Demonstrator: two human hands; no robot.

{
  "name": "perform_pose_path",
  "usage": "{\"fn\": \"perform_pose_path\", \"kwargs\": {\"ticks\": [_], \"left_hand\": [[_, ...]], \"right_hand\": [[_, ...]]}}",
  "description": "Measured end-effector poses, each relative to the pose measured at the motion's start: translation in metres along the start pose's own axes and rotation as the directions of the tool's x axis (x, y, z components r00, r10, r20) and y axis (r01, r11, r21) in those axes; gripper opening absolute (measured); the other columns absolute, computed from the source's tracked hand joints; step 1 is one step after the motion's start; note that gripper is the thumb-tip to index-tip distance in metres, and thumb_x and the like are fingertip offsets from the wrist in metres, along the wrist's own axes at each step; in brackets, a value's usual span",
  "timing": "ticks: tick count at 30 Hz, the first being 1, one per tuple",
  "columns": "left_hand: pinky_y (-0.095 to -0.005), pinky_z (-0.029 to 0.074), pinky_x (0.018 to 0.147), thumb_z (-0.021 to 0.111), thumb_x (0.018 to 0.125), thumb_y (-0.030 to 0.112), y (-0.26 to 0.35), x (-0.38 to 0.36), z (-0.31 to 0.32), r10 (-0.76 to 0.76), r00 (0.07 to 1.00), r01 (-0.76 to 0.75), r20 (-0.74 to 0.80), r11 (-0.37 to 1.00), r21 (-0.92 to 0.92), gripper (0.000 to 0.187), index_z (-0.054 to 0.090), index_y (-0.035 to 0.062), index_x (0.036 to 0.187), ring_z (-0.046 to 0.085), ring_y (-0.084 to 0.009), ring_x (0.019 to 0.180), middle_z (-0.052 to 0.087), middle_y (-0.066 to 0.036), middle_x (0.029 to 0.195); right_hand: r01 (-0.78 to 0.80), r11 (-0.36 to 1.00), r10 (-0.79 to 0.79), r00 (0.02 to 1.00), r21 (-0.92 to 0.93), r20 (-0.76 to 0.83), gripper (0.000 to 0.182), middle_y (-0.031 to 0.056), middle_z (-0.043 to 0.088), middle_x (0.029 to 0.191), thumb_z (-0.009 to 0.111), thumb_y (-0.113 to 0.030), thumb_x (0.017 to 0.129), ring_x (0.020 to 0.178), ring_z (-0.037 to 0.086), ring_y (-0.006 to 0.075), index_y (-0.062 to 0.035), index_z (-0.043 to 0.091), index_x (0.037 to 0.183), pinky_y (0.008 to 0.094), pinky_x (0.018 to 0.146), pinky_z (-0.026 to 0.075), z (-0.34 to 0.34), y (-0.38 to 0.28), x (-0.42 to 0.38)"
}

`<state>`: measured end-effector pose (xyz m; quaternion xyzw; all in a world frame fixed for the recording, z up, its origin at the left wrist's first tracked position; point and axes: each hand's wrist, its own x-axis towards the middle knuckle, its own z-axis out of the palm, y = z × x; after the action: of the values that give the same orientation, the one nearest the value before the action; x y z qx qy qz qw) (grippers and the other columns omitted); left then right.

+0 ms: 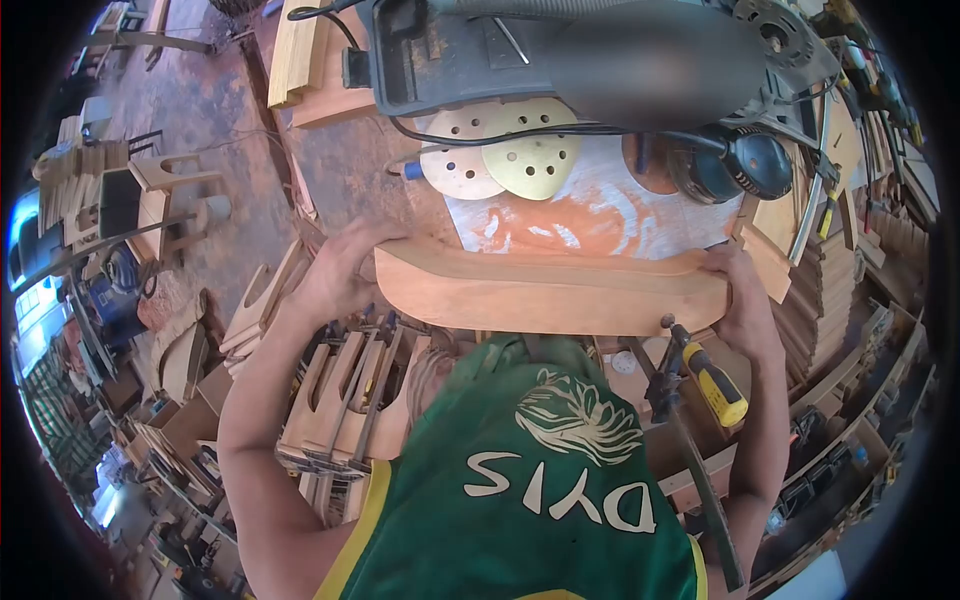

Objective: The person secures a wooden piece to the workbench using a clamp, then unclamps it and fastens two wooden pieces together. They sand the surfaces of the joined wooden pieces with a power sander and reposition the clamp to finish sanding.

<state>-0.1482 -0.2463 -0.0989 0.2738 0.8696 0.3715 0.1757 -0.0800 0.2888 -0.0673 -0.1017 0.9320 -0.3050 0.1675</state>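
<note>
A long pale wooden piece [550, 290] with a curved, tapering left end lies across the front of the bench, close to my body. My left hand [345, 270] is closed around its left end, with the fingers reaching over the far top edge. At the other end my right hand [745, 300] grips the squared corner, the fingers bent over the top and the thumb side hidden. Just below that end stands a bar clamp [690, 440] with a yellow and black handle [715, 385]; its screw tip overlaps the lower edge of the wood.
Beyond the wood, two perforated sanding discs [530, 145] and a black sander [755, 165] with its cord lie on a dusty sheet [590, 215]. A dark tool case [450, 60] sits behind. Clamped wooden parts [340, 400] are at lower left, stacked boards [825, 310] at right.
</note>
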Motion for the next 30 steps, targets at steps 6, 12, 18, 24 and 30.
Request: {"fn": "perform_pose_path", "kwargs": {"ticks": [6, 12, 18, 24, 30], "left_hand": [[-0.0462, 0.054, 0.104, 0.085, 0.068, -0.002, -0.006, -0.008, 0.008, -0.009, 0.999, 0.008, -0.050, 1.000, -0.022, 0.067, 0.064, 0.0057, 0.132, 0.066, -0.0374, 0.120, 0.070, -0.016, 0.129], [-0.0458, 0.053, 0.107, 0.091, 0.068, 0.006, -0.011, -0.015, 0.014, -0.082, 0.994, 0.079, -0.071, 0.996, -0.044, 0.070, 0.064, 0.0081, 0.133, 0.066, -0.0353, 0.123, 0.071, -0.014, 0.131], [-0.0404, 0.056, 0.103, 0.095, 0.067, 0.007, -0.015, -0.017, 0.017, -0.086, 0.989, 0.081, -0.118, 0.996, -0.045, 0.068, 0.064, 0.0074, 0.128, 0.069, -0.0324, 0.120, 0.071, -0.013, 0.131], [-0.0402, 0.059, 0.100, 0.093, 0.070, 0.009, -0.020, -0.015, 0.016, 0.025, 0.987, -0.021, -0.161, 0.999, 0.029, 0.064, 0.066, 0.0056, 0.128, 0.068, -0.0336, 0.120, 0.068, -0.014, 0.132], [-0.0416, 0.059, 0.100, 0.093, 0.070, 0.012, -0.026, -0.013, 0.012, 0.023, 0.994, -0.022, -0.106, 1.000, 0.007, 0.064, 0.066, 0.0049, 0.127, 0.068, -0.0327, 0.119, 0.068, -0.015, 0.131]], "right_hand": [[-0.006, 0.999, 0.006, 1.000, -0.034, -0.009, 0.059, 0.0162, 0.063, 0.126, 0.085, 0.007, 0.066, 0.123, 0.059, 0.0402, -0.0044, 0.060, 0.118, 0.0473, 0.106, 0.049, -0.001, -0.003, 0.000], [-0.013, 1.000, 0.013, 1.000, -0.003, 0.005, 0.058, 0.0177, 0.062, 0.126, 0.085, 0.008, 0.066, 0.124, 0.059, 0.0411, -0.0043, 0.059, 0.116, 0.0473, 0.106, 0.049, 0.002, 0.005, 0.002], [-0.061, 0.998, 0.061, 0.998, -0.019, 0.016, 0.056, 0.0185, 0.062, 0.126, 0.084, 0.008, 0.067, 0.124, 0.059, 0.0417, -0.0042, 0.059, 0.115, 0.0467, 0.105, 0.049, 0.000, -0.002, 0.003], [-0.066, 0.998, 0.067, 0.998, -0.022, 0.012, 0.055, 0.0190, 0.063, 0.126, 0.086, 0.006, 0.067, 0.123, 0.060, 0.0419, -0.0042, 0.059, 0.114, 0.0466, 0.104, 0.049, 0.002, -0.005, 0.006], [-0.065, 0.998, 0.066, 0.997, -0.026, 0.026, 0.058, 0.0209, 0.062, 0.125, 0.090, 0.000, 0.066, 0.121, 0.061, 0.0425, -0.0038, 0.059, 0.114, 0.0468, 0.104, 0.050, 0.001, -0.002, 0.005]]}}
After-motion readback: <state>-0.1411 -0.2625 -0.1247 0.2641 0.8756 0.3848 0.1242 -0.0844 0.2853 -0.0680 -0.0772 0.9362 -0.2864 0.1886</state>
